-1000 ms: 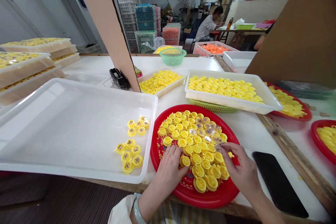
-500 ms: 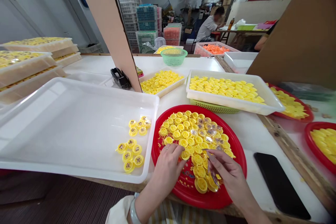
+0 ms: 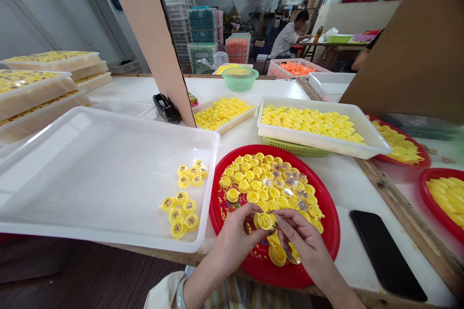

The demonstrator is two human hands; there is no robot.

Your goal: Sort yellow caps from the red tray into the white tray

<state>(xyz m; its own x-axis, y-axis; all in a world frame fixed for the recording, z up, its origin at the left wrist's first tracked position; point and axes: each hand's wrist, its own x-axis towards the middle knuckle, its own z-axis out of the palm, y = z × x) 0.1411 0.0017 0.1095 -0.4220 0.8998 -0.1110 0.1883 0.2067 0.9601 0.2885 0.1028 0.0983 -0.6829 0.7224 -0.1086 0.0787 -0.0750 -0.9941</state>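
Over the red round tray point(image 3: 331, 231), my left hand point(image 3: 237, 231) grips a small round yellow plastic cup point(image 3: 264, 221) between thumb and fingers, its open face turned up. My right hand point(image 3: 308, 239) meets it from the right, thumb and forefinger pinched at the cup's edge. Shiny thin discs point(image 3: 286, 246) show under the right fingers; what its fingertips pinch is too small to make out. Many similar yellow cups point(image 3: 263, 194) lie in the tray, some with clear, shiny discs point(image 3: 291, 182) on top.
Left stands a large white tray point(image 3: 108, 169) with several yellow cups bearing printed faces point(image 3: 176, 216). A white tray of yellow pieces point(image 3: 311, 123) rests on a green basket point(image 3: 297, 148) behind. A black phone point(image 3: 386, 253) lies right. A cardboard panel point(image 3: 155, 34) rises ahead; a person point(image 3: 288, 38) sits beyond.
My left hand has lifted a yellow cup from the red tray and drawn it slightly nearer. My right hand has moved left, its fingertips now at the cup.
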